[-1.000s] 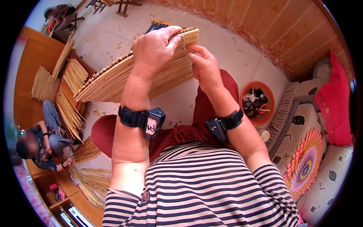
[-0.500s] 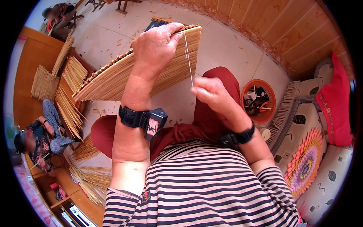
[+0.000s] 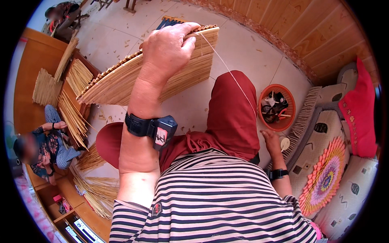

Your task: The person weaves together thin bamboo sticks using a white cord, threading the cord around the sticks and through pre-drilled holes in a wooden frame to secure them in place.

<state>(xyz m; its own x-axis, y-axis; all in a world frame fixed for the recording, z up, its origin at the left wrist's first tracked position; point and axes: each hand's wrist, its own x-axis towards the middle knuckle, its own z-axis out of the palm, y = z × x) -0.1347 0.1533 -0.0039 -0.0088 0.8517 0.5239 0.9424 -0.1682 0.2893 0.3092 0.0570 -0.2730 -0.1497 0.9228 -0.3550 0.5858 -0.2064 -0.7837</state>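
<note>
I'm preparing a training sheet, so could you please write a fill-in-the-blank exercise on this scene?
The left hand grips the stalk mat by its ____ edge.
In this view, the thread crosses the ____ knee.
The shirt is patterned with ____.
The basket stands on the ____.
Missing words: upper; right; stripes; floor.

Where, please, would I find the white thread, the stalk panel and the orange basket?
White thread [image 3: 229, 71], head view: its middle stretch.
Stalk panel [image 3: 190, 67], head view: its face, right part.
Orange basket [image 3: 289, 99], head view: its inner wall.
</note>
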